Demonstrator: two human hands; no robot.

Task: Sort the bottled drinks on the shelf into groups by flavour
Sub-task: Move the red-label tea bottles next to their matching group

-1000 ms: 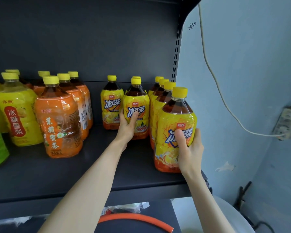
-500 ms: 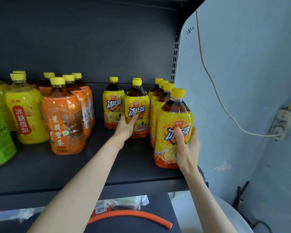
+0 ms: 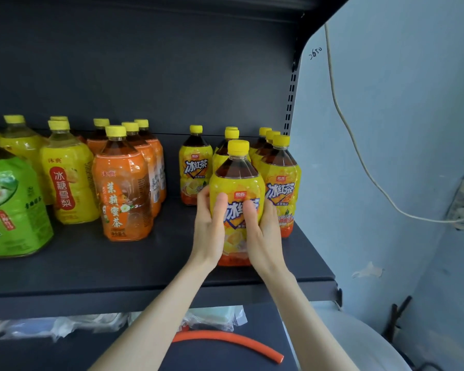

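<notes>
While the left hand (image 3: 209, 231) and right hand (image 3: 263, 236) clasp an iced-tea bottle (image 3: 236, 183) near the shelf (image 3: 118, 266) front — its matching bottles just behind — the orange bottles (image 3: 122, 194) and pear bottles (image 3: 70, 188) already stand grouped. Little seems left.

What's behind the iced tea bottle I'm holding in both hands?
Two more iced tea bottles in a row; only their yellow caps and dark shoulders show. The held bottle covers their labels.

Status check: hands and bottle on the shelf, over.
Left hand and right hand both grip front iced tea bottle, upright. Matching bottles crowd behind and right. Orange-label bottles apart, left.
</notes>
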